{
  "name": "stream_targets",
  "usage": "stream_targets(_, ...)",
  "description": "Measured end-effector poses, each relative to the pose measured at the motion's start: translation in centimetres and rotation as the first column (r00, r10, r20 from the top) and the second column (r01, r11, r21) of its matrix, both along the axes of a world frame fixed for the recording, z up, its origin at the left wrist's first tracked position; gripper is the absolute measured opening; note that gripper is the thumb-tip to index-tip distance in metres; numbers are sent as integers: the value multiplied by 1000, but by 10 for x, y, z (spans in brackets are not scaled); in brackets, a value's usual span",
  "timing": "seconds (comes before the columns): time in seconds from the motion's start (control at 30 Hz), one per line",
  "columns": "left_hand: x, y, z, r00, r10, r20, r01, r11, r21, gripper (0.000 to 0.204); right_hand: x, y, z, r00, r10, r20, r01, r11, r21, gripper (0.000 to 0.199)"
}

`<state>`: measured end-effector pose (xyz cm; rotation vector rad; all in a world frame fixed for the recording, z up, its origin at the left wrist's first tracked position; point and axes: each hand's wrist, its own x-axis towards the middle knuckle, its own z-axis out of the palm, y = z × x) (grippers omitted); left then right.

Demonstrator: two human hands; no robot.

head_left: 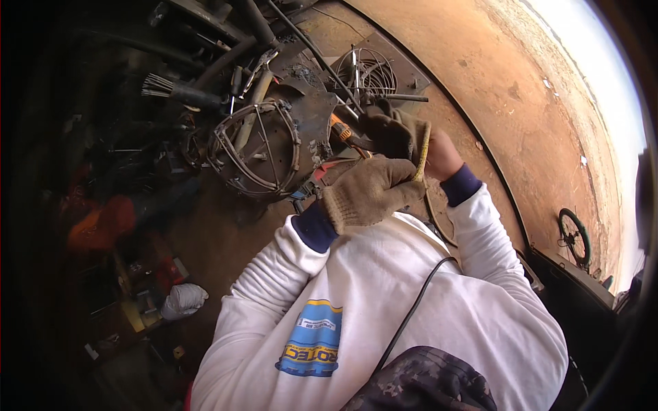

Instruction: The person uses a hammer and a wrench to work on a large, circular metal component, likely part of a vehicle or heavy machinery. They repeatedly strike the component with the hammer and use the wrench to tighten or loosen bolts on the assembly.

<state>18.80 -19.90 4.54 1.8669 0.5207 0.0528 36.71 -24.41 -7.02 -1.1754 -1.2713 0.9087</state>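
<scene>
My left hand, in a brown knit work glove, has its thumb and fingers closed at the yellow-edged cuff of the other glove. My right hand wears that matching glove, dark and stained over the fingers, with bare wrist showing below the cuff. Its fingers point left and blend into the dark metal behind, so how far they curl is unclear. Close beside them, an orange and black tool lies on the cluttered metal work surface. Left of the gloves stands a curved frame of welded rods.
Coiled rods lie at the far edge of the surface. A bundle of thin rods sticks out at far left. Behind on the left are a whitish bag and an orange-red object. A bicycle wheel stands outside on brown ground.
</scene>
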Motion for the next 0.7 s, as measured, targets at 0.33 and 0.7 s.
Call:
stream_targets(0.33, 52, -24, -24, 985, -4, 173, -85, 857, 508, 22, 11, -14, -12, 231, 167, -958, -115, 983, 144, 44)
stream_targets(0.7, 78, -30, -24, 969, -132, 209, 21, 886, 463, 16, 19, -30, -7, 693, 32, -720, -155, 982, -105, 50)
